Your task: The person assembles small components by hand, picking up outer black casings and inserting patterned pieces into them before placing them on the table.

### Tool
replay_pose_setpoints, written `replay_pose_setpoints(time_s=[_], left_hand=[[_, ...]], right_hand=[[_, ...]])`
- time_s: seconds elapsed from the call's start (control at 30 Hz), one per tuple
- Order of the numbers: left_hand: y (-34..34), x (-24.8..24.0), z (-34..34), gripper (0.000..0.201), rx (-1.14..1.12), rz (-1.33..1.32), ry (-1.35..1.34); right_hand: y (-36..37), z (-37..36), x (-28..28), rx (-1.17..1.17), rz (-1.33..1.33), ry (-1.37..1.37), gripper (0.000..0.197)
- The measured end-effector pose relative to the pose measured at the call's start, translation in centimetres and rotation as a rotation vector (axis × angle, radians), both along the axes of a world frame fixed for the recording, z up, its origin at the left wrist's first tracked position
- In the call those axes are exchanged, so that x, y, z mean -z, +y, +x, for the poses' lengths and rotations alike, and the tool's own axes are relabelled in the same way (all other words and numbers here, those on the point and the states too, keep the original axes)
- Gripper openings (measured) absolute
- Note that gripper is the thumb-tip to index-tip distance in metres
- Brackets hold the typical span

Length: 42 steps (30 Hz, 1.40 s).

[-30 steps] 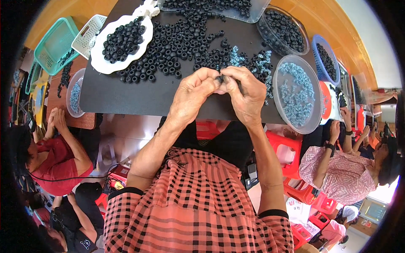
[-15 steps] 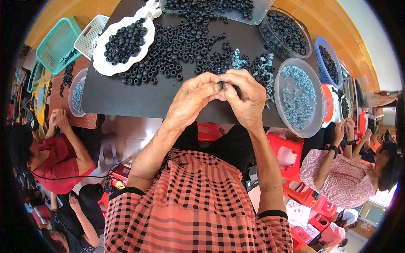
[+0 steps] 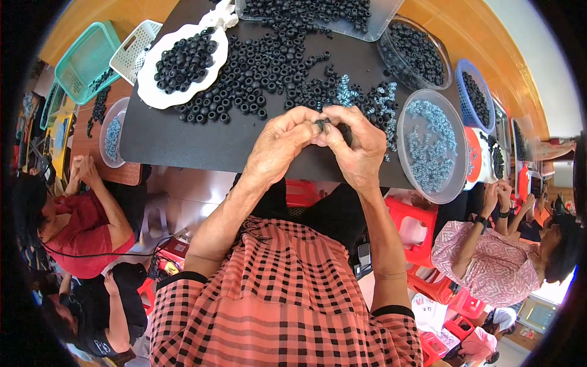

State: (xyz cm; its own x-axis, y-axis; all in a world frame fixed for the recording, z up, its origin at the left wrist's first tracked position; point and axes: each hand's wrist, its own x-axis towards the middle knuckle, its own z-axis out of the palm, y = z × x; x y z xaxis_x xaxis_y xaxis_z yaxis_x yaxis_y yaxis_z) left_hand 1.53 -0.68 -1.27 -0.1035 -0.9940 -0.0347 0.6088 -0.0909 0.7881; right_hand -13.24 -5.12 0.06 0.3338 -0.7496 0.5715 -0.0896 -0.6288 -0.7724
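Observation:
Over the near edge of the dark table, my left hand [image 3: 269,144] and my right hand [image 3: 358,147] meet with thumbs and fingertips pressed together. A small dark piece [image 3: 322,124] shows between the thumb tips; the fingers hide most of it. Inside my right hand's curled fingers sits a black rounded part [image 3: 346,134], partly covered. Just beyond the hands spread many loose black ring-shaped parts [image 3: 251,76] with holes through them. Small blue twisted pieces [image 3: 346,92] lie among them, nearest my right hand.
A white scalloped plate [image 3: 147,92] of black parts stands left; a round clear tub [image 3: 400,153] of blue pieces stands right. Farther back are a clear box [image 3: 382,27], an oval container [image 3: 449,70] and a blue basket [image 3: 463,67]. People sit on both sides; red stools [image 3: 408,214] stand below.
Both hands stay together in nearly the same place. The small dark piece between the thumbs shows a little more now. The whole view has shifted slightly.

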Motion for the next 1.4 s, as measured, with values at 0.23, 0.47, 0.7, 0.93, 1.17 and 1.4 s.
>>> replay_pose_setpoints(time_s=[0.23,0.47,0.7,0.93,1.17,1.4], left_hand=[[0.0,0.2,0.0,0.018,-0.014,-0.021,-0.059],[-0.2,0.7,-0.1,0.017,0.005,-0.036,-0.074],[-0.1,0.2,-0.1,0.017,-0.042,-0.022,0.024],[-0.2,-0.1,0.3,0.016,-0.025,0.032,0.104],[-0.3,0.5,0.7,0.015,0.019,0.039,0.098],[-0.6,0.2,0.6,0.015,0.058,0.066,0.166]], right_hand=[[-0.1,-0.2,0.3,-0.012,0.02,-0.015,0.024],[-0.1,-0.2,0.0,0.023,-0.044,0.05,0.024],[-0.1,0.3,-0.4,0.046,-0.031,0.131,0.03],[0.4,0.8,-0.5,0.093,-0.202,0.193,0.039],[0.6,1.0,-0.2,0.155,-0.314,0.221,0.039],[0.0,1.4,0.0,0.171,-0.423,0.202,0.038]])
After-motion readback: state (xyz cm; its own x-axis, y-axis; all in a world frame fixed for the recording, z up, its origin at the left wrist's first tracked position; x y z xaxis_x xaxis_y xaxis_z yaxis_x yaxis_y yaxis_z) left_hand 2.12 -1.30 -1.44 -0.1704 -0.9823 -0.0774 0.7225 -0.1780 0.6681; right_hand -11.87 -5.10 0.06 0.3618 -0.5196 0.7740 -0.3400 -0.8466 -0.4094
